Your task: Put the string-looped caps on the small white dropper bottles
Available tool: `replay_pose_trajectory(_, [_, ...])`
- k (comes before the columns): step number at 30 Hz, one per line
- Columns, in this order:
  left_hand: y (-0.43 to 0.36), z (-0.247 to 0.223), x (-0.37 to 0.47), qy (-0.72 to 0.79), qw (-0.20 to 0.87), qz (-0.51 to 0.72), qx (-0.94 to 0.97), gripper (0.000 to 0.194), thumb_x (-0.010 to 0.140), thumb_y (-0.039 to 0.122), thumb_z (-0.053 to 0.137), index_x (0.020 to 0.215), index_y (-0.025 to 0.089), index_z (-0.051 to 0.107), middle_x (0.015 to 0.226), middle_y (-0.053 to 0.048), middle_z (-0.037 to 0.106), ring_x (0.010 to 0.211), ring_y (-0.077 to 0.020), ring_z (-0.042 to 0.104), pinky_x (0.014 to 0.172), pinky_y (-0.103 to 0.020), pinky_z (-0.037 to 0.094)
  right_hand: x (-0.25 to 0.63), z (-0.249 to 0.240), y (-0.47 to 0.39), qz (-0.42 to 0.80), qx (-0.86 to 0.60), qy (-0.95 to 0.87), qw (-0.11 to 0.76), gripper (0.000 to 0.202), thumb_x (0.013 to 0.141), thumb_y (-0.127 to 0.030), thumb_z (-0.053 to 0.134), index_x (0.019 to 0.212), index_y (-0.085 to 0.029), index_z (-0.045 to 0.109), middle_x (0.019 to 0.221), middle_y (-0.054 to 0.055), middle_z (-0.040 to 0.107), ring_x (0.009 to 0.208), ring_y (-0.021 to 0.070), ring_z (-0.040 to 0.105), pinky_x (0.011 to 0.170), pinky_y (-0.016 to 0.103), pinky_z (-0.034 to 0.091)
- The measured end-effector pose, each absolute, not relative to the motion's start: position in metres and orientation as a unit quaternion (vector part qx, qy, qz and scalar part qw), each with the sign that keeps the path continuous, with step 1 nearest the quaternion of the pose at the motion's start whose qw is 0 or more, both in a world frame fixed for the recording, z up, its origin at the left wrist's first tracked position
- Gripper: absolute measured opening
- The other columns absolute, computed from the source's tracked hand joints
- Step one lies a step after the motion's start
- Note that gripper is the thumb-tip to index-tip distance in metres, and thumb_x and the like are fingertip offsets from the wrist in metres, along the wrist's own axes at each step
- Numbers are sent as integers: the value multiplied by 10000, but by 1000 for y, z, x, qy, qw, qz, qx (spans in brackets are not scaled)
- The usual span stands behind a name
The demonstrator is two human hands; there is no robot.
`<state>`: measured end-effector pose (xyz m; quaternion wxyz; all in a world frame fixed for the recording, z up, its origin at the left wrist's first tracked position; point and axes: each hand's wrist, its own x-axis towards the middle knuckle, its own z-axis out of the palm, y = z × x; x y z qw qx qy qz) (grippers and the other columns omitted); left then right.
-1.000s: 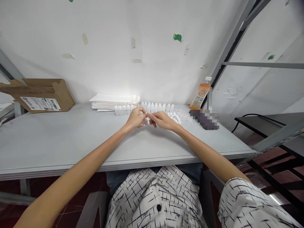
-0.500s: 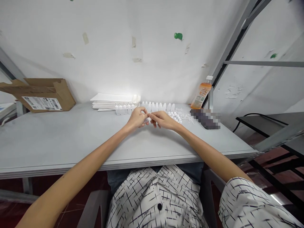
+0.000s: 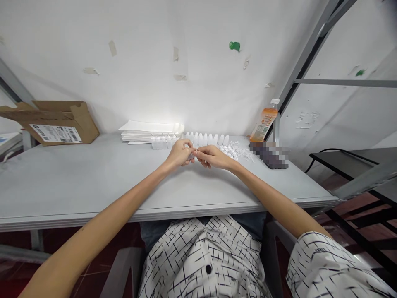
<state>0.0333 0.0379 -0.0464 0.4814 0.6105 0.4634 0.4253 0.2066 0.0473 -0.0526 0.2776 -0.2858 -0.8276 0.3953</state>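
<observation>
We close our left hand (image 3: 180, 153) around one small piece (image 3: 190, 157), probably a bottle, lying between its fingers; our right hand (image 3: 213, 156) pinches shut at its end, contents hidden. Beyond: one cap pile (image 3: 228, 151), two bottle rows, one paper stack (image 3: 145, 129).

1. Grey table (image 3: 124, 178), long and flat, fills the width there.
2. Ten o'clock: open cardboard box (image 3: 58, 130).
3. Eleven: stacked white sheets (image 3: 145, 129), small white bottles (image 3: 163, 143) just before them.
4. Twelve: more bottles (image 3: 206, 139), lined up.
5. One: loose caps (image 3: 228, 152), orange drink (image 3: 263, 124), pixelated dark object (image 3: 269, 156).
</observation>
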Motion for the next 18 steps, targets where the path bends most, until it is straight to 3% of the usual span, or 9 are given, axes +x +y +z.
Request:
replay_pose_trajectory(7, [39,-45,33,471,492,421,599,147,733,110,536,754,207,428,423,26,533,278,-46,291,356,-167,127,206,-53,45,395,-297,-811,311,240,960,-358,548,829,-160,586,656,-10,566,516,88,530,443,209,420])
replay_pose_trajectory(14, [38,-52,34,475,429,420,644,143,751,117,557,744,203,443,436,33,544,301,-60,366,350,-158,194,204,-61,52,427,-301,-797,304,475,1000,-504,451,711,-153,589,561,-37,440,467,70,429,432,207,391])
replay_pose_trajectory(18, [38,-49,34,462,452,424,634,138,773,149,566,749,205,442,461,29,556,300,-57,366,350,-156,181,207,-56,51,427,-286,-798,314,466,982,-526,484,712,-158,577,581,-18,506,483,78,469,438,209,399])
